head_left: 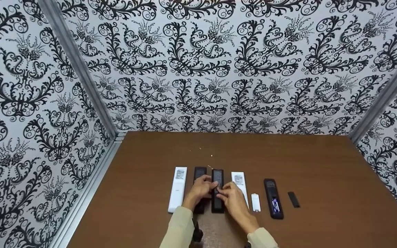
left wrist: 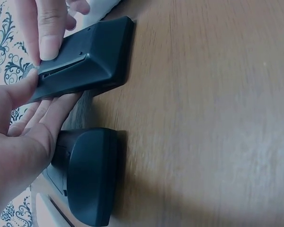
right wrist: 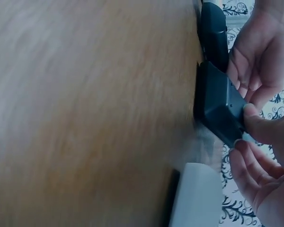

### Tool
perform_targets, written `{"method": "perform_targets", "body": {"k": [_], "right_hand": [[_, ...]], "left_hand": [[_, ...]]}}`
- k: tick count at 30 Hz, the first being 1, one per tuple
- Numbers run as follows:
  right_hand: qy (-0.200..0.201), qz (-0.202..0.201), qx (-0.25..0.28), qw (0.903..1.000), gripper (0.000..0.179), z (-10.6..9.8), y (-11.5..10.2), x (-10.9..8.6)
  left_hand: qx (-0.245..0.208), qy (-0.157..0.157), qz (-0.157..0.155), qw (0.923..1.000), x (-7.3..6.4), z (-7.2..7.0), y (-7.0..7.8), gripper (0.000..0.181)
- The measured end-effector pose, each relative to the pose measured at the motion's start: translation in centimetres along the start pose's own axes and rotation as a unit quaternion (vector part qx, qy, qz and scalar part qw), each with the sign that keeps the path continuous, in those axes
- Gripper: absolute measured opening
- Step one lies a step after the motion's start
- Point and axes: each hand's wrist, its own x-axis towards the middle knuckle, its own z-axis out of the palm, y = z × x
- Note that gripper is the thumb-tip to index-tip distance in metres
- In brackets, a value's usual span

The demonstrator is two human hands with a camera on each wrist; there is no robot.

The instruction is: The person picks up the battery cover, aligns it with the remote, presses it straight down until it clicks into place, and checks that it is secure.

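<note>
"Where is the centre black remote (head_left: 217,206) to be found?"

"Over the counter (head_left: 143,193), directly between both hands; whether its underside is fully rested cannot be told."

"And its long axis?"

"It is pointed toward the patterned wall (head_left: 205,93), with a long side turned to each hand."

"By which hand is it approached more closely?"

"By neither: contact is made by both. Its left side is held in the left hand's (head_left: 201,188) grip, fingers tucked beneath, thumb above. From the right, its back and edge are pinched narrowly between thumb and fingers of the right hand (head_left: 233,198)."
</note>
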Motion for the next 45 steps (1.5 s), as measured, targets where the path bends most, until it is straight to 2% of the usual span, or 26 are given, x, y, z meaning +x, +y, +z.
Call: {"method": "perform_targets", "body": {"k": [7, 12, 15, 20, 25, 27, 30, 33, 36, 39, 42, 45], "right_hand": [[-0.004, 0.021, 0.048, 0.9986, 0.015, 0.4, -0.1, -0.1], [0.003, -0.004, 0.016, 0.9999, 0.011, 0.3, 0.0, -0.2], [-0.008, -0.010, -0.007, 0.9999, 0.017, 0.0, -0.2, -0.3], [-0.032, -0.003, -0.015, 0.9994, 0.028, -0.4, -0.4, -0.6], [-0.084, 0.013, 0.003, 0.9964, 0.038, -0.6, -0.7, -1.0], [-0.110, 0.025, 0.006, 0.9935, 0.047, -0.6, -0.8, -1.2], [-0.136, 0.040, 0.008, 0.9898, 0.058, -0.8, -0.9, -1.4], [-0.144, 0.041, 0.006, 0.9887, 0.062, -0.8, -1.0, -1.5], [-0.143, 0.034, -0.003, 0.9891, 0.060, -0.7, -1.1, -1.8], [-0.137, 0.022, -0.019, 0.9902, 0.055, -0.4, -1.0, -2.1], [-0.125, 0.007, -0.032, 0.9917, 0.048, -0.1, -0.9, -2.4], [-0.116, -0.008, -0.037, 0.9925, 0.042, 0.0, -0.8, -2.5]], "left_hand": [[0.002, 0.000, -0.009, 1.0000, 0.0, 0.1, 0.0, 0.041], [0.014, 0.000, -0.002, 0.9999, -0.1, 0.1, 0.0, 0.040], [0.020, 0.004, 0.007, 0.9998, -0.2, 0.2, 0.1, 0.039], [0.057, 0.039, 0.030, 0.9972, -0.2, 0.9, 0.5, 0.039], [0.111, 0.092, 0.034, 0.9890, -0.2, 1.6, 0.7, 0.037], [0.134, 0.108, 0.039, 0.9844, -0.1, 1.8, 0.7, 0.037], [0.166, 0.124, 0.063, 0.9762, 0.0, 2.0, 0.7, 0.035], [0.193, 0.133, 0.089, 0.9680, 0.1, 2.1, 0.8, 0.027], [0.231, 0.139, 0.088, 0.9589, -0.3, 2.3, 1.1, 0.019], [0.285, 0.164, 0.077, 0.9414, -0.7, 2.6, 1.5, 0.019], [0.333, 0.190, 0.087, 0.9196, -1.0, 3.0, 1.7, 0.020], [0.359, 0.196, 0.099, 0.9072, -1.3, 3.3, 1.9, 0.019]]}}
